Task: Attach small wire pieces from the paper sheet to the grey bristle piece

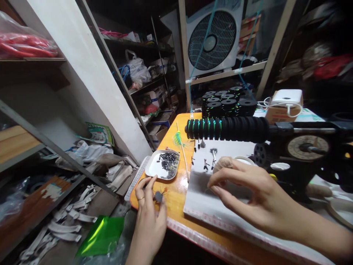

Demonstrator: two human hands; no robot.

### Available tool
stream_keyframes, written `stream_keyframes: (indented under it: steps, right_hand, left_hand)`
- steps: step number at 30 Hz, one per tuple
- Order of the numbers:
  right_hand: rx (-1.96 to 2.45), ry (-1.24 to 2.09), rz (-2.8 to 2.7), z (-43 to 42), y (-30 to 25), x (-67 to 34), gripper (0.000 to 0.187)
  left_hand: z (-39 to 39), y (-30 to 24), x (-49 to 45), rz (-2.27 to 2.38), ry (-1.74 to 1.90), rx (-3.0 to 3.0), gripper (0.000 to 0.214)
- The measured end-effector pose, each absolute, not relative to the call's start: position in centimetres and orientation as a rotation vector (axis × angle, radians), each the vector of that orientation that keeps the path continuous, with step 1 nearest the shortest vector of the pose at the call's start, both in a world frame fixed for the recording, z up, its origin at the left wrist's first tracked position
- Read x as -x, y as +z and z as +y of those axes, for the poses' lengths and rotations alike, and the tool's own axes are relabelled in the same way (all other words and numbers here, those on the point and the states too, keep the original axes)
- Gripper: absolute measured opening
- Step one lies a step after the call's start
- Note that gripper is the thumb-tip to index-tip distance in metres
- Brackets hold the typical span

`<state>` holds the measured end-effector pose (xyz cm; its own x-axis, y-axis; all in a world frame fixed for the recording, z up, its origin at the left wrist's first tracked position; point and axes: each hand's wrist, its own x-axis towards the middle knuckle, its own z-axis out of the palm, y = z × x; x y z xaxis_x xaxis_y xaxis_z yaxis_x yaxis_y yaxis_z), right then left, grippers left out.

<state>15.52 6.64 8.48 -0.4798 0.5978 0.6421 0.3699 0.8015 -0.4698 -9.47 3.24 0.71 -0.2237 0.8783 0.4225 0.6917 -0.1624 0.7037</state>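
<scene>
1. A person's left hand (149,217) pinches a small dark piece (159,197) between thumb and fingers (150,186) at the near-left edge of the orange desk (176,195), just in front of a white tray (154,170).
2. The small dark piece is greyish-black and rounded, with thin orange-red strands poking out toward the upper right; it is too small and blurred to tell its long axis for certain.
3. The right hand (248,191) hovers over a white mat (201,200) with fingers half curled and thumb and forefinger tips drawn close; whether anything is caught between them cannot be told.
4. The white tray holds a heap of short black tubes (168,165) (piled toward its right side), their axes lying every which way.
5. A thin stick (183,158) lies along the mat's left edge, running away from the person, with a green and yellow tuft (177,138) near its far end.
6. A few little black bits (205,164) are scattered on the far part of the mat.
7. A row of black spools (228,129) sits threaded on a horizontal shaft running left to right across the desk, the left ones banded with green line; more spools (226,101) are stacked behind.
8. A white box fan (213,36) stands at the back, and a white box (286,97) with a cable rests to the right.
9. No readable writing shows on any of these things.
</scene>
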Motion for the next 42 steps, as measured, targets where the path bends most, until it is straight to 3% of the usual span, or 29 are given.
stream_keyframes:
  steps: [7,14,20,27,35,42]
  right_hand:
    - [0.748,0.377,-2.106,6.7,8.1,-15.4,0.015]
    - [0.652,0.611,-1.959,6.0,8.0,-14.2,0.013]
    - [0.563,0.476,-2.018,6.3,7.4,-14.5,0.014]
    - [0.535,0.318,-2.051,5.9,7.1,-14.2,0.015]
    - [0.6,0.407,-2.052,5.5,7.3,-13.8,0.013]
    - [0.615,0.339,-2.033,5.7,8.2,-14.4,0.015]
  left_hand:
    - [2.8,2.7,6.9,1.704,1.548,-1.662,0.021]
    - [1.0,1.9,1.3,1.002,1.433,-0.882,0.041]
    - [0.7,1.8,-0.7,1.131,1.409,-0.946,0.048]
    - [0.2,-0.3,-0.6,1.279,1.52,-0.856,0.036]
    - [0.0,0.4,-1.9,1.088,1.637,-0.431,0.044]
    - [0.0,1.6,-1.0,0.978,1.699,-0.53,0.045]
